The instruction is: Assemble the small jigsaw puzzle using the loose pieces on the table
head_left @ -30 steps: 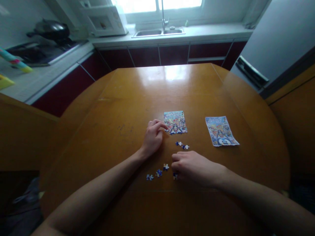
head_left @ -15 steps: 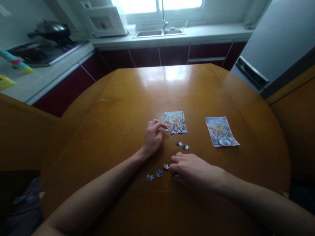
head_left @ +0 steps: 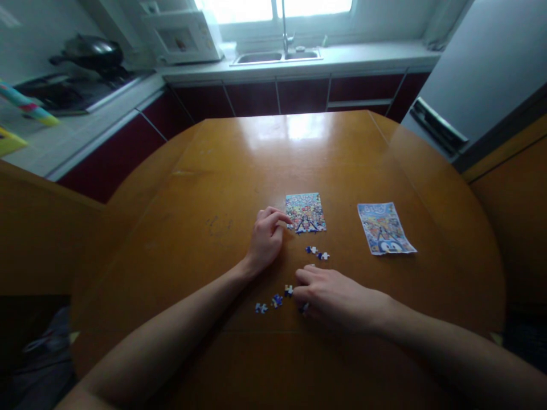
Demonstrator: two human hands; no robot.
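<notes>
A partly assembled colourful jigsaw puzzle (head_left: pixel 305 212) lies on the round wooden table (head_left: pixel 222 188). My left hand (head_left: pixel 265 236) rests curled beside the puzzle's left edge, fingertips touching its lower left corner. My right hand (head_left: pixel 331 296) lies palm down near the table's front, its fingertips reaching a loose piece (head_left: pixel 289 290); a further piece (head_left: pixel 304 308) peeks out under the hand. More loose pieces (head_left: pixel 268 304) lie to the left, and two others (head_left: pixel 317 252) sit below the puzzle. Whether the right fingers pinch a piece is not clear.
A printed reference picture (head_left: pixel 384 228) lies on the table to the right of the puzzle. Behind the table run a counter with a sink (head_left: pixel 276 56), a microwave (head_left: pixel 183 37) and a stove with a black wok (head_left: pixel 92 52). A grey fridge (head_left: pixel 474 68) stands at right.
My right hand has slid a little to the left, its fingertips now at the loose piece by the front cluster. My left hand has stayed by the puzzle.
</notes>
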